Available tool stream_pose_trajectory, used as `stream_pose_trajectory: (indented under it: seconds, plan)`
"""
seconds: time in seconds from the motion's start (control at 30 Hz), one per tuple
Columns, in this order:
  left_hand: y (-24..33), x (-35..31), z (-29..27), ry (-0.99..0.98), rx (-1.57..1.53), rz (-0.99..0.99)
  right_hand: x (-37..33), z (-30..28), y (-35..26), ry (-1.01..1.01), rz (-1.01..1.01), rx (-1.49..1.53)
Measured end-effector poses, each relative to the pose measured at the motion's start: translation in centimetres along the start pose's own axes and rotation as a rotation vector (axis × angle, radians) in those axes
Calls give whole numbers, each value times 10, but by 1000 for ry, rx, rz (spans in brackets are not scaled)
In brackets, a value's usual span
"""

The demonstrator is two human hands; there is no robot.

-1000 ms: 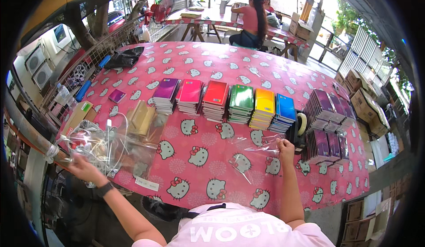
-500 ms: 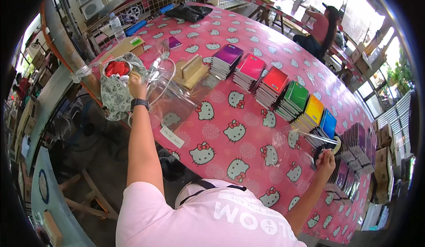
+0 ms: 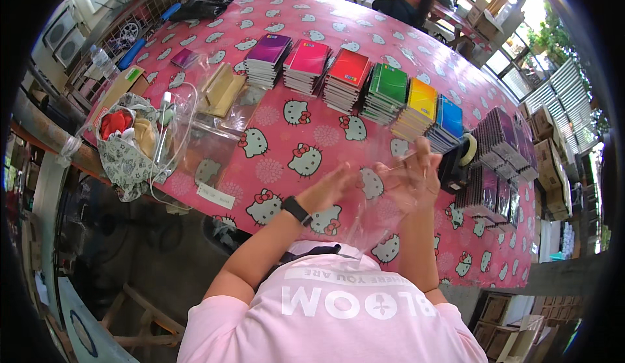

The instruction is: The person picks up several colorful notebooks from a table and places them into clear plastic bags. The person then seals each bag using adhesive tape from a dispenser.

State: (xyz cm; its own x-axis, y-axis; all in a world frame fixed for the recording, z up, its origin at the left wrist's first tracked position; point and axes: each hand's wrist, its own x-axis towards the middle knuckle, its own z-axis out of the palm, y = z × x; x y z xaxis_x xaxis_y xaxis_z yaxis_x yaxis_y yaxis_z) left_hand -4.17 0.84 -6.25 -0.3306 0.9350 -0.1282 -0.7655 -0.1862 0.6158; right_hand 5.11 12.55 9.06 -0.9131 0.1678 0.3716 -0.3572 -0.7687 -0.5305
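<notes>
My left hand [image 3: 331, 185], wearing a dark watch, is over the near middle of the table with its fingers stretched out, slightly blurred. To its right my right hand [image 3: 416, 179] is raised with a clear plastic bag [image 3: 374, 213] in its fingers. The thin plastic hangs between both hands and toward my shirt; its edges are hard to make out. Just right of that hand stands a black tape dispenser [image 3: 454, 175] with a roll of tape [image 3: 469, 150]. Beyond the hands runs a row of notebook stacks: purple [image 3: 269, 49], pink [image 3: 306, 58], red [image 3: 348, 68], green [image 3: 388, 84], yellow [image 3: 422, 100] and blue [image 3: 449, 113].
Plastic-wrapped notebook bundles [image 3: 498, 143] are piled at the right. At the left edge hangs a patterned cloth bag [image 3: 124, 171] with cloth and a cable. Clear plastic [image 3: 207, 147] and a wooden block stand [image 3: 221, 91] lie beside it. A person sits at the far table.
My left hand has moved from the cloth bag to the middle, near my right hand. The right hand has come away from the tape dispenser, bringing the plastic. The view has shifted.
</notes>
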Motion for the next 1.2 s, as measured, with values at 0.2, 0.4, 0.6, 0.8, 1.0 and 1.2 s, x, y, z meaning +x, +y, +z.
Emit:
stream_pose_trajectory:
  seconds: [0.2,0.4,0.6,0.8,1.0,1.2]
  plan:
    - [25,-22,21,-268,-269,56,-30,-70,-40,425,-44,-269]
    - [39,-38,-34,119,39,229,-82,-173,-35,741,185,-1099]
    - [63,-54,-76,801,586,397,-94,-203,-9,796,40,-1869]
    - [92,-59,50,703,1179,1103,-90,-188,-4,847,-23,-1926]
    - [9,-42,-11,445,2196,99,-80,-177,-9,861,13,-2021]
    - [2,-60,-36,450,2263,61,-70,-113,45,108,103,-2365]
